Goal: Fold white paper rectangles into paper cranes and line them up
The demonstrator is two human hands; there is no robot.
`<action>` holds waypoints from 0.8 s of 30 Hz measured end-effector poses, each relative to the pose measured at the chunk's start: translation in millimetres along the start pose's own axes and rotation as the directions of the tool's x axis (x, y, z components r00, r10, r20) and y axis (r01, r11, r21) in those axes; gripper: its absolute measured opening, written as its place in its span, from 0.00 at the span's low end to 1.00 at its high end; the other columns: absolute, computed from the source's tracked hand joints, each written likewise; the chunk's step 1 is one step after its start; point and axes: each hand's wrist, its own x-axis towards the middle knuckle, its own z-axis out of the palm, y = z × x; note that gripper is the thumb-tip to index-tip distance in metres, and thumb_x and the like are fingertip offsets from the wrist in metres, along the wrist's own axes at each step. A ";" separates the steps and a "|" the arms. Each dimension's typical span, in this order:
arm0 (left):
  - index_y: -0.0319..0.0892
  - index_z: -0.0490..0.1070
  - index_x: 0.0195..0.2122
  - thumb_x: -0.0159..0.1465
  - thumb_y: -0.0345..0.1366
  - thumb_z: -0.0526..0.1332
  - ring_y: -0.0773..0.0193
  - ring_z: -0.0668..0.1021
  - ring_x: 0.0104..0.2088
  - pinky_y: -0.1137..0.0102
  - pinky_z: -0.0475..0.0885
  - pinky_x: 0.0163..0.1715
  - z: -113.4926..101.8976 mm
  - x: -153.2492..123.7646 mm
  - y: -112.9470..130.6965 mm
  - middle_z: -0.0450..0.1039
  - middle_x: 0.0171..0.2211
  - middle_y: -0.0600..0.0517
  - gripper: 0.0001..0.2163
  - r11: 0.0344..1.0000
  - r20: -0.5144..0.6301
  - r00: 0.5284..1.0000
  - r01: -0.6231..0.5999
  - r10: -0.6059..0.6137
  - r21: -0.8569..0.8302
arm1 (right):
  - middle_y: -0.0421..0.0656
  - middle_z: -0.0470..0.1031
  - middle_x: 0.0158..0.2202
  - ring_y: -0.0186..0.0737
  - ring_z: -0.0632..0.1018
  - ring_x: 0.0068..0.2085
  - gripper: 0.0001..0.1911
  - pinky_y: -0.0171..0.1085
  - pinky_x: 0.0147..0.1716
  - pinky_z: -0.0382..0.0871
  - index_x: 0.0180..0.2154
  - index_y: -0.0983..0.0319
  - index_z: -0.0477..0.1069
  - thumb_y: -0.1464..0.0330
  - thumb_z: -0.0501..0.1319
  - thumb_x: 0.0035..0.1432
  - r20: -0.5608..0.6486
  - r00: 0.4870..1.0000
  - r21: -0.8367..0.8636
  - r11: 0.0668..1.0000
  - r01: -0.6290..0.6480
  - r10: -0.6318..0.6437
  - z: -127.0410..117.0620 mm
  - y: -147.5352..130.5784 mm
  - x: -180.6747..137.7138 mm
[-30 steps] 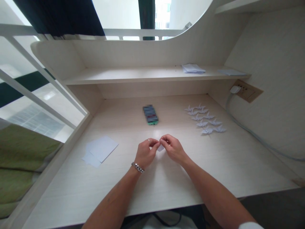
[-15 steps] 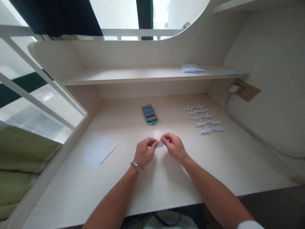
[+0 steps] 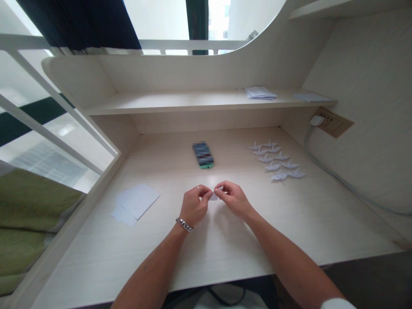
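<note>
The left hand (image 3: 194, 206) and the right hand (image 3: 235, 200) are meeting above the middle of the bench (image 3: 238, 262), and both are holding one small white paper (image 3: 214, 196) between them. The left grip is pinching its left side between thumb and fingers, while the right grip is closing on its right side in the same way; the fingertips are hiding much of the paper, so its exact folds are not showing. A ring is circling a left finger, and a chain bracelet (image 3: 184, 225) is wrapping the left wrist. Beyond the hands, a blurred-out dark object with a green end (image 3: 203, 156) is lying on the bench. White paper birds (image 3: 273, 166) are standing in a cluster to the right, well apart from the hands. Flat white sheets (image 3: 143, 199) are overlapping to the left, and more papers (image 3: 260, 92) are resting on the shelf (image 3: 180, 102).
</note>
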 end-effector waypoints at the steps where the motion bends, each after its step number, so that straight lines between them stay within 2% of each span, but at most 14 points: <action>1: 0.42 0.75 0.28 0.60 0.34 0.61 0.64 0.77 0.28 0.71 0.71 0.32 -0.2 0.0 -0.5 0.78 0.26 0.52 0.05 1.000 -0.006 1.000 0.006 -0.006 -0.001 | 0.40 0.72 0.26 0.35 0.72 0.27 0.11 0.33 0.27 0.66 0.32 0.62 0.73 0.60 0.63 0.54 -0.008 1.000 0.006 1.000 -0.008 0.008 -0.2 0.8 0.5; 5: 0.42 0.76 0.31 0.61 0.38 0.61 0.64 0.78 0.28 0.71 0.71 0.30 0.6 0.4 -2.3 0.79 0.28 0.51 0.07 0.995 0.036 0.998 0.055 -0.053 -0.079 | 0.39 0.72 0.24 0.34 0.71 0.25 0.13 0.34 0.25 0.65 0.30 0.63 0.74 0.59 0.65 0.52 -0.074 0.996 0.076 0.996 -0.035 0.041 -1.9 4.8 3.6; 10: 0.42 0.75 0.29 0.60 0.36 0.61 0.64 0.77 0.27 0.71 0.70 0.30 0.1 0.8 -4.1 0.78 0.26 0.51 0.06 0.994 0.029 0.996 0.084 -0.082 -0.070 | 0.42 0.75 0.25 0.36 0.73 0.27 0.15 0.35 0.28 0.69 0.28 0.64 0.75 0.57 0.64 0.52 -0.064 0.991 0.186 0.977 -0.100 0.114 -3.8 5.2 7.0; 13: 0.41 0.75 0.30 0.60 0.39 0.61 0.64 0.77 0.27 0.72 0.70 0.29 0.4 1.2 -5.3 0.78 0.27 0.51 0.07 0.982 0.119 0.989 0.109 -0.091 -0.153 | 0.42 0.75 0.24 0.35 0.73 0.27 0.15 0.35 0.28 0.68 0.27 0.64 0.75 0.57 0.65 0.51 -0.091 0.989 0.174 0.980 -0.097 0.114 -4.8 3.4 7.7; 15: 0.40 0.74 0.30 0.59 0.40 0.63 0.65 0.77 0.26 0.72 0.70 0.27 1.5 2.0 -6.0 0.77 0.26 0.51 0.08 0.972 0.175 0.980 0.132 -0.098 -0.195 | 0.42 0.75 0.26 0.36 0.74 0.28 0.16 0.34 0.27 0.69 0.29 0.63 0.75 0.56 0.65 0.51 -0.079 0.987 0.199 0.972 -0.124 0.143 -4.3 3.4 7.8; 17: 0.40 0.74 0.28 0.57 0.40 0.63 0.66 0.75 0.24 0.73 0.69 0.25 2.7 3.3 -6.9 0.75 0.23 0.52 0.08 0.961 0.150 0.980 0.164 -0.132 -0.224 | 0.42 0.76 0.29 0.36 0.75 0.29 0.18 0.34 0.27 0.69 0.34 0.63 0.75 0.54 0.64 0.50 -0.031 0.985 0.226 0.961 -0.156 0.168 -2.8 4.7 7.6; 20: 0.39 0.72 0.27 0.56 0.40 0.64 0.67 0.74 0.22 0.73 0.68 0.24 4.1 5.8 -9.7 0.73 0.21 0.53 0.09 0.919 0.072 0.976 0.216 -0.204 -0.329 | 0.41 0.75 0.28 0.36 0.75 0.28 0.17 0.34 0.27 0.68 0.33 0.63 0.73 0.55 0.64 0.51 0.058 0.986 0.182 0.970 -0.162 0.154 -0.6 7.3 6.6; 24: 0.38 0.72 0.28 0.53 0.40 0.67 0.68 0.74 0.21 0.73 0.68 0.24 4.5 7.3 -13.2 0.73 0.21 0.53 0.10 0.846 0.138 0.965 0.261 -0.222 -0.465 | 0.40 0.72 0.22 0.34 0.71 0.25 0.12 0.33 0.27 0.65 0.25 0.63 0.69 0.61 0.62 0.54 0.080 0.989 0.010 0.992 -0.123 0.122 -2.5 6.9 3.7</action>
